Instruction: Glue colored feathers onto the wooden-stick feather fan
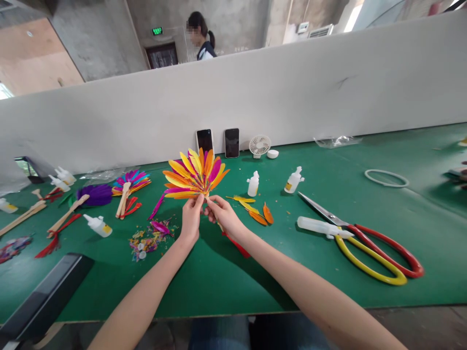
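Fingertips of our left hand (191, 217) and right hand (223, 214) close together, pinching the feather fan (195, 174) at its base; feathers spread above them.

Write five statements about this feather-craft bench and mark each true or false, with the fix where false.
1. Both hands hold the feather fan at its base. True: the left hand and right hand pinch it below the feathers.
2. The scissors lie left of the hands. False: they lie to the right, on the green mat.
3. Two phones lean against the white partition. True.
4. The small fan stands beside the purple feathers. False: it stands right of the phones.
5. Loose orange and yellow feathers lie right of the right hand. True.
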The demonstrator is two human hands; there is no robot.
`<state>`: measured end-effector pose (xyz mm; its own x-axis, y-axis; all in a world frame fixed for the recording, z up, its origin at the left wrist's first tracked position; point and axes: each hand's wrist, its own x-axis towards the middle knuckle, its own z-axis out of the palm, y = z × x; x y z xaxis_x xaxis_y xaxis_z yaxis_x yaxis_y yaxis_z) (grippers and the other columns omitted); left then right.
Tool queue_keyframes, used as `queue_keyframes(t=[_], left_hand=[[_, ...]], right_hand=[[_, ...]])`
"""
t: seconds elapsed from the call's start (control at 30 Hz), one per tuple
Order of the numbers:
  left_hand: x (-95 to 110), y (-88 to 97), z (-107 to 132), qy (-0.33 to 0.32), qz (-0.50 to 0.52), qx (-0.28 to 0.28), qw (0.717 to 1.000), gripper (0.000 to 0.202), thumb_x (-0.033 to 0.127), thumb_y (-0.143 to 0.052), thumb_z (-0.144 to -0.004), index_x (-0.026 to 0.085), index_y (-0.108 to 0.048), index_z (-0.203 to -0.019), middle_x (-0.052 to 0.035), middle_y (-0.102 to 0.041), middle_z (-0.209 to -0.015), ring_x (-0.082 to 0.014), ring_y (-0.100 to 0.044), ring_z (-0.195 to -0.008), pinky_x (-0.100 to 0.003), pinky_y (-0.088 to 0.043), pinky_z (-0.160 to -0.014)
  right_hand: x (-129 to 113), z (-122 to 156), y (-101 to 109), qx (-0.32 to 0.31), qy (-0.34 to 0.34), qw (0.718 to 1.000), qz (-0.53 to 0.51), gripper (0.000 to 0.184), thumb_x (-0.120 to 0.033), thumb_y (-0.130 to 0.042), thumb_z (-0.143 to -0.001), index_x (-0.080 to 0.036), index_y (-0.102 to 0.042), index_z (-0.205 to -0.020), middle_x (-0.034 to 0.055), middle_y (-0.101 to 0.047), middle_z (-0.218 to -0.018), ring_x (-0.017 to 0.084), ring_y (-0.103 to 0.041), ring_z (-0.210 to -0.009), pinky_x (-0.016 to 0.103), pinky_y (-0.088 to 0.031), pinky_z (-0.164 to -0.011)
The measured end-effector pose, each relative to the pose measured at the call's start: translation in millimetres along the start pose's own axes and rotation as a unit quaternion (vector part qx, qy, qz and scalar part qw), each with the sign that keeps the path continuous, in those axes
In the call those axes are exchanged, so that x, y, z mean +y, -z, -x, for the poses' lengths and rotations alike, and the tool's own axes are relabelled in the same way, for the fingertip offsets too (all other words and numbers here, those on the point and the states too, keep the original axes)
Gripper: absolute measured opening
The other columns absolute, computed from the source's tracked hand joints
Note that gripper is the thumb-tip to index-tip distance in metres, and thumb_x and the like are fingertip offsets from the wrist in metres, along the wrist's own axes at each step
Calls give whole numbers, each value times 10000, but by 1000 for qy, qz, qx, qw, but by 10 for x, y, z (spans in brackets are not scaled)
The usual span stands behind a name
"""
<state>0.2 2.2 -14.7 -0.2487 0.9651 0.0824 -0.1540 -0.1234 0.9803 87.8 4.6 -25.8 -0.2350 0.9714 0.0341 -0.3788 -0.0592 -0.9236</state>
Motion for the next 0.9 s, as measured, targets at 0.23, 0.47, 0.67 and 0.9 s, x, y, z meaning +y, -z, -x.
queue_keyframes(t=[0.23,0.47,0.67,0.9], left_hand=[[-17,4,6,-7,-16,1,1000,332,445,-633,-603,151,-490,-542,49,-410,-457,-63,-378,-411,-209,-304,-390],[-24,-4,-19,-18,-28,-4,999,283,398,-639,-611,141,-523,-577,49,-405,-460,-60,-366,-441,-214,-277,-433],[5,-7,-25,-28,-2,21,999,254,361,-651,-602,155,-504,-626,71,-384,-452,-56,-360,-434,-211,-279,-446],[49,-37,21,45,47,-21,998,256,326,-678,-564,151,-511,-648,76,-397,-455,-46,-356,-429,-204,-278,-447]], right_hand=[[-2,-5,-8,2,-3,1000,-4,328,-499,-598,-612,-196,-483,-663,-51,-527,-533,67,-446,-421,212,-319,-420],[-23,-13,-6,26,-1,1000,-12,264,-445,-571,-633,-202,-471,-648,-66,-486,-506,41,-307,-355,212,-191,-367],[-22,-43,24,42,2,999,-18,246,-425,-571,-615,-203,-475,-661,-70,-475,-504,43,-298,-356,215,-184,-371],[-112,-17,55,52,13,998,-13,213,-352,-613,-592,-190,-512,-687,-101,-347,-434,45,-259,-369,220,-181,-389]])
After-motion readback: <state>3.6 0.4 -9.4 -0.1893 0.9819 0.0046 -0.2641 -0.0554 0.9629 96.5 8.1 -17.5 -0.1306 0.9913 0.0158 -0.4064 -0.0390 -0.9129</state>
